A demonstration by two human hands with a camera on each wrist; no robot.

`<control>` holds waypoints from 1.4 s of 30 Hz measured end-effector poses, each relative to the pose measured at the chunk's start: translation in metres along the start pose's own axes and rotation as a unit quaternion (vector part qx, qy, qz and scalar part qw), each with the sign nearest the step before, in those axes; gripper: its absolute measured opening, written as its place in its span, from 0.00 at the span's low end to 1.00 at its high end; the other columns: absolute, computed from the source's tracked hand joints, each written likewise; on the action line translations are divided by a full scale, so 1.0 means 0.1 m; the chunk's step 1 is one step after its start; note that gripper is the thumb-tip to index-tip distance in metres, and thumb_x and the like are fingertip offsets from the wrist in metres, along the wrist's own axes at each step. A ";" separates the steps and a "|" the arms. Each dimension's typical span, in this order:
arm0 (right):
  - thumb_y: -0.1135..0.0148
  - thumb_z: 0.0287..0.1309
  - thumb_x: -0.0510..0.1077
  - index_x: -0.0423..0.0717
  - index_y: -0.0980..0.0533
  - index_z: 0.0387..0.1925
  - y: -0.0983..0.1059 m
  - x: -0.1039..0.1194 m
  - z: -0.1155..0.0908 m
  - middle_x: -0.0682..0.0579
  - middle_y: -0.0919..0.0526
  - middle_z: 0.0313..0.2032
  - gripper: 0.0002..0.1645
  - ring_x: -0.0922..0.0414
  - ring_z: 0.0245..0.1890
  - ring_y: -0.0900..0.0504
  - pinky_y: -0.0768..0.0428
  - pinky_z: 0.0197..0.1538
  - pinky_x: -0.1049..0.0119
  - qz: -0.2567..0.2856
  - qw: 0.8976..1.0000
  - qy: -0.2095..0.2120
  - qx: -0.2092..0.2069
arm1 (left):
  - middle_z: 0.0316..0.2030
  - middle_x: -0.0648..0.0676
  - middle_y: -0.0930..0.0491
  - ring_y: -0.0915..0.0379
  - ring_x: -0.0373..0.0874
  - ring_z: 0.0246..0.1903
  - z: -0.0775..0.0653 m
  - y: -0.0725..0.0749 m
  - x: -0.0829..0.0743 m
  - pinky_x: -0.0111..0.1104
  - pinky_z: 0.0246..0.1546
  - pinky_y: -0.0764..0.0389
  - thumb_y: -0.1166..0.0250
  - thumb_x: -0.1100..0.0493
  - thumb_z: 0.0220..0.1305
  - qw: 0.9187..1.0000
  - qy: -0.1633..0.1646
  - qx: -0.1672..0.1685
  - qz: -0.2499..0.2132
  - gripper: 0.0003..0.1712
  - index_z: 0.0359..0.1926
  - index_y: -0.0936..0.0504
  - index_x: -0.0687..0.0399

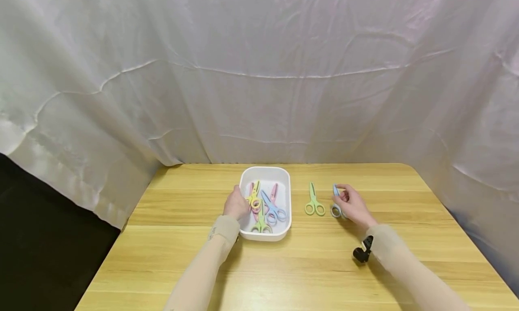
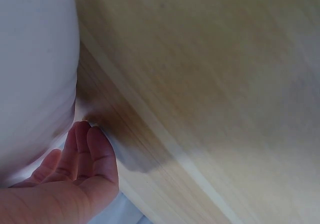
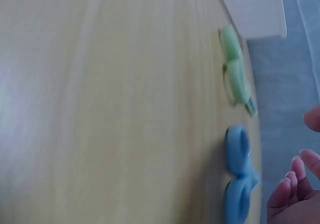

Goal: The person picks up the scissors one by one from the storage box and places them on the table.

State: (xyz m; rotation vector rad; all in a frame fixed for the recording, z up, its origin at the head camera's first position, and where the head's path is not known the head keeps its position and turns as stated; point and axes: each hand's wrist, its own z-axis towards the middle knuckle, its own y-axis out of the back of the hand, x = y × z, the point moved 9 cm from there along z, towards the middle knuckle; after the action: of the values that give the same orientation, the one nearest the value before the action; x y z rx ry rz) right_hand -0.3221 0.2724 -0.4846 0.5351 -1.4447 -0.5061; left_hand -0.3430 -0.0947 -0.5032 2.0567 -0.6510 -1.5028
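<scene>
A white plastic tray [image 1: 265,237] stands in the middle of the table, with several scissors lying in it: yellow [image 1: 253,199], blue [image 1: 269,202], green [image 1: 261,218] and pink [image 1: 274,192] ones. My left hand [image 1: 236,204] holds the tray's left side; in the left wrist view its curled fingers [image 2: 102,156] meet the white wall, and the thumb cannot be made out. Right of the tray lie green scissors [image 1: 312,194], blades pointing away. Over the blue scissors [image 3: 244,171] beside them hovers my right hand [image 1: 354,207], thumb and fingers apart and nothing between them.
The wooden table [image 1: 300,275] carries all of this. A pale curtain [image 1: 284,112] hangs along its back and sides. On the right wrist sits a small black camera [image 1: 362,252]. A dark area [image 1: 40,239] lies beyond the table's left edge.
</scene>
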 end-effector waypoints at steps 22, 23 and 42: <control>0.40 0.64 0.37 0.34 0.29 0.62 -0.46 0.98 0.04 0.41 0.22 0.42 0.25 0.58 0.39 0.26 0.27 0.39 0.76 0.051 0.994 0.094 0.019 | 0.62 0.68 0.26 0.24 0.61 0.59 0.02 0.00 0.01 0.52 0.62 0.20 0.43 0.71 0.65 1.000 -0.007 -0.002 0.005 0.44 0.78 0.50 0.59; 0.40 0.64 0.37 0.35 0.28 0.61 -0.49 1.01 0.04 0.41 0.22 0.42 0.25 0.58 0.39 0.26 0.27 0.39 0.76 0.052 0.994 0.094 0.020 | 0.62 0.67 0.26 0.24 0.60 0.59 0.01 0.00 0.02 0.52 0.61 0.19 0.43 0.71 0.64 1.000 -0.005 0.000 0.002 0.44 0.78 0.50 0.59; 0.41 0.63 0.38 0.40 0.26 0.59 -1.02 1.79 0.12 0.42 0.17 0.42 0.23 0.51 0.43 0.19 0.19 0.49 0.62 0.054 0.989 0.105 0.086 | 0.59 0.67 0.23 0.25 0.60 0.59 -0.02 0.16 -0.04 0.53 0.64 0.22 0.60 0.51 0.79 0.997 -0.046 0.035 -0.042 0.30 0.70 0.33 0.65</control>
State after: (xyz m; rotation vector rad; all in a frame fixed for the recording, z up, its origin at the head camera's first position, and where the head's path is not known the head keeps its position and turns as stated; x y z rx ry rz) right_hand -0.3232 0.0808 -0.4071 0.6258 -1.3124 -0.2320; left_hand -0.3433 -0.1044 -0.4895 2.0999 -0.6686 -1.6515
